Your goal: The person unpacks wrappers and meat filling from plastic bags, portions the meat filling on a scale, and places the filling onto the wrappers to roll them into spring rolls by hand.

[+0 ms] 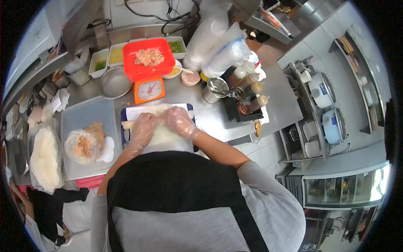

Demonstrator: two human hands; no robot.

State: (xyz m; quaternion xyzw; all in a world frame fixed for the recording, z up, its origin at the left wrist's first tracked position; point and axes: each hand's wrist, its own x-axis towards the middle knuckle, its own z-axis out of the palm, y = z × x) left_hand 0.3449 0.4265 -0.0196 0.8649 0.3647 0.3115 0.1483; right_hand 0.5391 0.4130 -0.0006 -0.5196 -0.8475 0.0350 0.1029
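Observation:
Both of my hands wear clear plastic gloves and work on a thin white sheet, which looks like dough. The sheet lies on a dark blue-edged board in front of my apron. My left hand has its fingers curled on the sheet's left part, where a pale end sticks out. My right hand is closed at its upper right edge, close to the left one. Just beyond the board stands an orange kitchen scale. Behind it, a red tray holds chopped pinkish meat.
A metal bowl sits left of the scale. Further left, a lidded tub carries a bag of filling, beside stacked white sheets. Sauce bottles and a metal container stand to the right. Another person's arm shows at lower left.

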